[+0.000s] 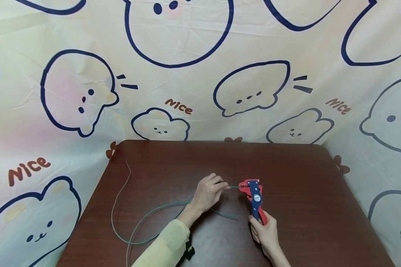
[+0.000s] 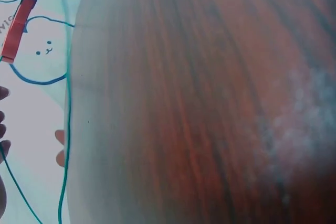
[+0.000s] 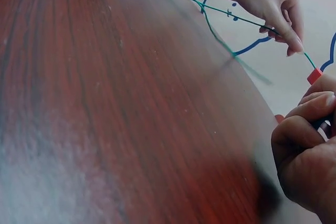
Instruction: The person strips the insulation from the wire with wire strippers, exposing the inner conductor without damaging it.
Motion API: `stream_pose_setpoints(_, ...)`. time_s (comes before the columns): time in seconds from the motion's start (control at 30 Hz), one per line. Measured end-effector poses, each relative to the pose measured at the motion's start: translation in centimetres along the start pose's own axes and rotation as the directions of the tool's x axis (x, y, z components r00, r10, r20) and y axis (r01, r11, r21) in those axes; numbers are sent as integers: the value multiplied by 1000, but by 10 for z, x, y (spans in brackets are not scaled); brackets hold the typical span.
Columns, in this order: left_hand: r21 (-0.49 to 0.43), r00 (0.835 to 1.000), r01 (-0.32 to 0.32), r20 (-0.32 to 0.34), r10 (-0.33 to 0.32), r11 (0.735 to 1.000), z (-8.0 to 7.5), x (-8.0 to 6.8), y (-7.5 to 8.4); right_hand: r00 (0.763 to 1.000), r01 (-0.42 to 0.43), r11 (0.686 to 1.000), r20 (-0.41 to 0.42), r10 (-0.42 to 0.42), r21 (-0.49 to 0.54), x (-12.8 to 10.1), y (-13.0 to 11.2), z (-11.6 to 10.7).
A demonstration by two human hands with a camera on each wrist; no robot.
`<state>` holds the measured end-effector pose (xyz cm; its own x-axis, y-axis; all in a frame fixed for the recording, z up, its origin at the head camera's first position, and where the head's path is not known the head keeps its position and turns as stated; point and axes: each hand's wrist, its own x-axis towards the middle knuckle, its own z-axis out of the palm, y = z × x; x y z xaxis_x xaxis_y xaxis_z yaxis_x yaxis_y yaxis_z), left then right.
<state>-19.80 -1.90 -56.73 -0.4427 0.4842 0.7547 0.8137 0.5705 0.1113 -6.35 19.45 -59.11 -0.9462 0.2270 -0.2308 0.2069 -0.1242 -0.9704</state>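
Note:
A wire stripper (image 1: pixel 255 196) with a red and blue body stands upright above the table, its handles gripped by my right hand (image 1: pixel 266 231). Between thumb and fingers my left hand (image 1: pixel 208 191) pinches a thin green wire (image 1: pixel 234 186). The wire's end runs rightward into the red jaws of the tool. In the right wrist view the left hand (image 3: pixel 268 9) holds the wire just short of the tool's red tip (image 3: pixel 314 76). Only the tool's red and blue nose (image 2: pixel 23 22) and some fingertips show in the left wrist view.
The rest of the green wire (image 1: pixel 147 217) lies in loose loops across the left of the brown table (image 1: pixel 304 207). Another end (image 1: pixel 228 215) points right below the left hand. A cloth (image 1: pixel 200 100) printed with cartoon bears hangs behind the table. A black strap (image 1: pixel 189 250) sits beside the left sleeve.

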Motion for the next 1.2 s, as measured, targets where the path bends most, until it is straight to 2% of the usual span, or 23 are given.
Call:
stream_pose_setpoints(0.5,-28,999,11,54,-10,1000,-4,-3,2,998,-67,998,-6,67,-17,-3,-2,2)
stream_pose_setpoints(0.9,-86,999,49,27,-47,995,-2,0,4,1000,3,999,7,-2,-49,-2,-1,0)
stream_pose_setpoints(1.2,-60,995,49,87,-44,997,-3,3,6,999,46,993,-5,-47,-110,-2,-1,-2)
